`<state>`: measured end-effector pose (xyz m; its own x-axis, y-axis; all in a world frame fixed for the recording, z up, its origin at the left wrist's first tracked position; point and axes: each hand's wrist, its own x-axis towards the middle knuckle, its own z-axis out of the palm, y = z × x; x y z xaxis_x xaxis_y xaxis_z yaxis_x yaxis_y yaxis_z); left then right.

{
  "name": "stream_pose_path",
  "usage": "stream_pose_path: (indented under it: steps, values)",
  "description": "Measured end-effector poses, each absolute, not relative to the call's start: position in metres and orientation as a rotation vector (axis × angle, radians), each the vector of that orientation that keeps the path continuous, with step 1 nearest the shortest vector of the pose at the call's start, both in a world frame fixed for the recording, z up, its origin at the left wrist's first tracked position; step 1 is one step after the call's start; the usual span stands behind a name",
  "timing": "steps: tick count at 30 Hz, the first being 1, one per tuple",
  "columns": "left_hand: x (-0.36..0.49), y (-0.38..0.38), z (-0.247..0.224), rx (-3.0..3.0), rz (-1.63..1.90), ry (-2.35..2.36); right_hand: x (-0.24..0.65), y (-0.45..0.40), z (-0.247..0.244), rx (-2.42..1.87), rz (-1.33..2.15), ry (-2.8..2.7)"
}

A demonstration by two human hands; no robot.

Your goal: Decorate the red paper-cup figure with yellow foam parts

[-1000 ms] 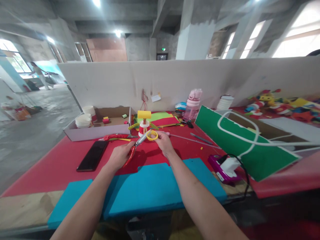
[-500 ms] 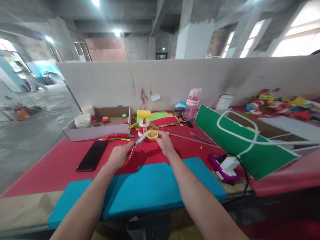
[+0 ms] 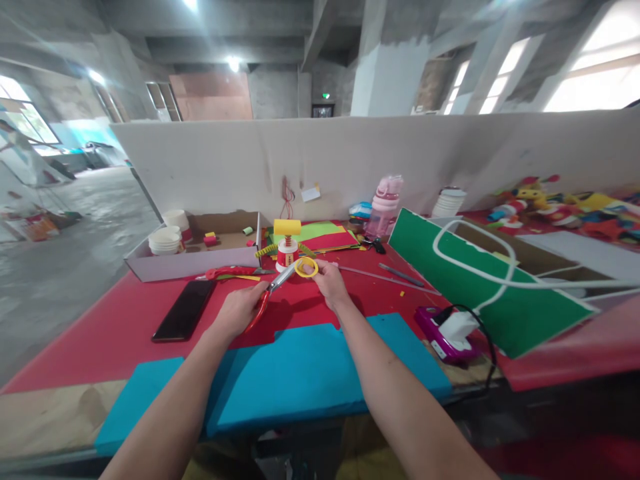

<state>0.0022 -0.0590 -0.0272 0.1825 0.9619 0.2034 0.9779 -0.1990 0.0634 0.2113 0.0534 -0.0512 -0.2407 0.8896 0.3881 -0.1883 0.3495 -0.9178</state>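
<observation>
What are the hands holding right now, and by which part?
The left hand holds the scissors by their red handles; the right hand holds the yellow ring by its right side.

my left fingers (image 3: 257, 292) cover part of the scissors (image 3: 281, 279), and my right fingers (image 3: 321, 271) hide some of the yellow ring (image 3: 306, 275); whether scissors and ring touch, i can't tell. the print on the cup figure (image 3: 287, 258) is too small to read. my forearms (image 3: 173, 397) run off the bottom edge, the white cable (image 3: 560, 287) off the right. at far left, a person (image 3: 24, 157) is blurred and cut off.
</observation>
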Motion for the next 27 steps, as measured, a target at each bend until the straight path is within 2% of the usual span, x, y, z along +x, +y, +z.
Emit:
stream_pose_path:
  steps: [27]
  values:
    - [0.0019, -0.0574, -0.0281, -2.313, -0.248, -1.965, 0.2135, 0.0515, -0.0478, -0.66, 1.231, -1.46]
